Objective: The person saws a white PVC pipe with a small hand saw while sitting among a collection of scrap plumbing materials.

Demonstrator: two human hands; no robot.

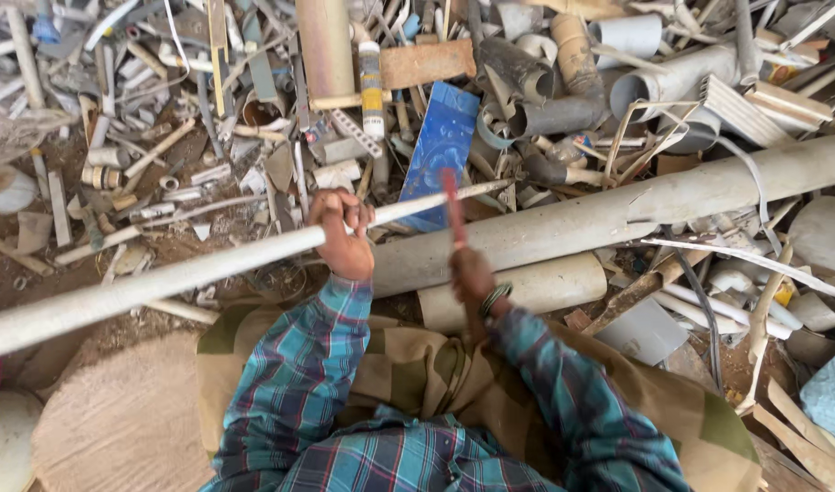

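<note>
My left hand (343, 232) grips a long thin white plastic pipe (162, 281) that runs from the lower left edge up to a pointed end near the middle. My right hand (470, 273) holds a thin red-handled tool (452, 205), blurred, raised upright just right of the pipe's end. Both sleeves are blue-green plaid. A thick grey pipe (636, 205) lies across the ground right behind both hands, with a short cream pipe section (545, 284) below it.
A heap of scrap plastic covers the ground: grey pipe elbows (563, 100), a blue flat panel (443, 146), a tan tube (326, 46), white strips and offcuts. A brown sack (126, 419) lies at lower left, checked cloth over my lap.
</note>
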